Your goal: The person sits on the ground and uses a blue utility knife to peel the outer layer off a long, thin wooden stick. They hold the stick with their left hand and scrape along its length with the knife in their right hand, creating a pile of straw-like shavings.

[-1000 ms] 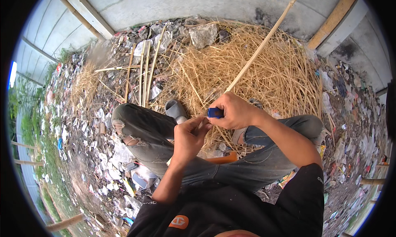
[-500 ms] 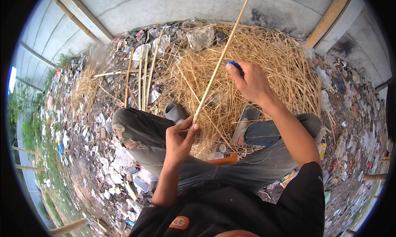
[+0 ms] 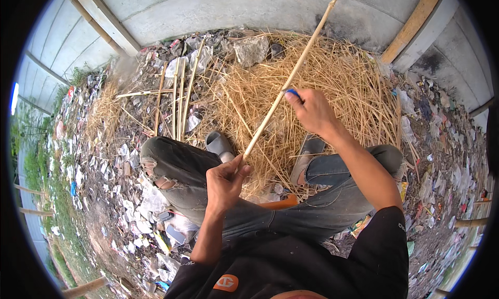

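A long, pale bamboo stick (image 3: 275,105) slants from my lap up to the right, its far end running past the top edge of the view. Its near end is pinched between the thumb and fingers of my left hand (image 3: 224,183), above my crossed legs. My right hand (image 3: 315,112) is closed around a small blue tool (image 3: 294,94), mostly hidden by the fingers. The tip of that tool meets the stick about midway along its visible length. Under the stick lies a heap of dry straw-like shavings (image 3: 332,70).
Several split bamboo strips (image 3: 182,99) lie at the left beyond my knee. A grey stone (image 3: 251,50) rests near the concrete wall (image 3: 234,8). Grey sandals (image 3: 218,143) are on my feet. An orange object (image 3: 283,202) shows under my legs, and litter (image 3: 140,231) covers the ground.
The stick's far end has swung to the right. The blue tool, formerly apart from the stick, now meets it; my right hand has shifted slightly toward me. My left hand keeps its grip.
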